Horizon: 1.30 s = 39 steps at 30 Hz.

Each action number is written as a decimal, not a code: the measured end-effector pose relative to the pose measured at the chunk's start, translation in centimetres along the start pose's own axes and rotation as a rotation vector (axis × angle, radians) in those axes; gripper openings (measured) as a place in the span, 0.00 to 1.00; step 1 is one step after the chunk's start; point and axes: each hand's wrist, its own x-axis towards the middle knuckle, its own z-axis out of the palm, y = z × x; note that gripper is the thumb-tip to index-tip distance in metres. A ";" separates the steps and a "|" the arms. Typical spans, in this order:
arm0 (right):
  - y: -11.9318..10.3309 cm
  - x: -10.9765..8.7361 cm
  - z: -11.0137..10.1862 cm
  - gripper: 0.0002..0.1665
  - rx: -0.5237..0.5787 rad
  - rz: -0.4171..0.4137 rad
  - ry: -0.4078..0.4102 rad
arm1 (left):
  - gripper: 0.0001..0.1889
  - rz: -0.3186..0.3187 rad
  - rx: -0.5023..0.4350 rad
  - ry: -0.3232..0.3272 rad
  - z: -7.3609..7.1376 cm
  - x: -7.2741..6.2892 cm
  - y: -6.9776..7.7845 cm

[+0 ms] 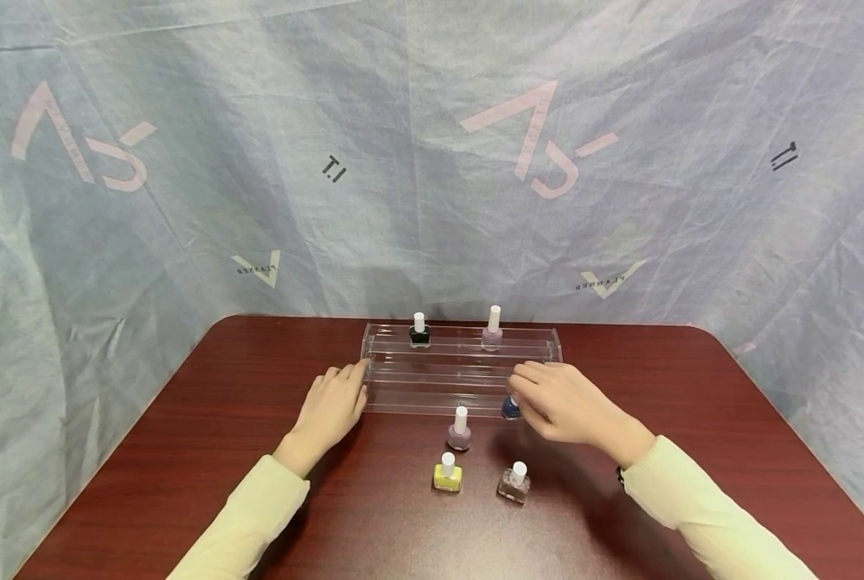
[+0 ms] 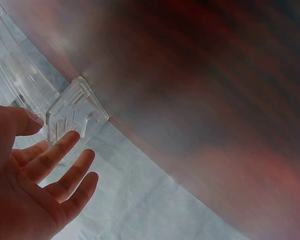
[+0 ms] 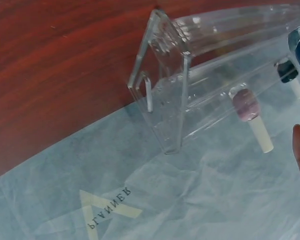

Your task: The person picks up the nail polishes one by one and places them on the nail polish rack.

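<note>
the person's left forearm (image 1: 239, 519) reaches forward and inward from the lower left, ending in the left hand (image 1: 333, 404), its back toward the head camera, fingers (image 2: 72, 177) extended and slightly parted, thumb (image 2: 27, 122) set apart from them. the right forearm (image 1: 715, 503) slants inward from the lower right; the right hand (image 1: 570, 403) has its back upward, fingers curled in a pinching grip. the right-wrist view catches only part of it at the edge.

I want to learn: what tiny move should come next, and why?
Perhaps the right hand should set the blue bottle on the front of the clear rack: it seems to hold the bottle there, the left hand is at the rack's end, and a black bottle stands at the back.
</note>
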 end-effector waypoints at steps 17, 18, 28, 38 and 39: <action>1.2 2.7 1.1 0.05 0.010 -0.017 0.035 | 0.22 0.004 0.003 0.009 0.0 0.1 0.1; 1.2 2.8 1.1 0.05 0.011 -0.019 0.034 | 0.22 0.003 0.002 0.008 0.0 0.0 0.1; 1.4 4.5 1.7 0.06 -0.006 -0.032 -0.001 | 0.23 -0.001 0.001 0.000 -0.1 -0.1 0.0; 1.7 6.0 2.5 0.06 -0.006 -0.035 0.019 | 0.23 -0.005 -0.001 -0.011 0.0 -0.1 0.0; 1.8 6.2 2.6 0.06 -0.007 -0.036 0.019 | 0.22 -0.005 0.000 -0.012 0.0 -0.1 0.0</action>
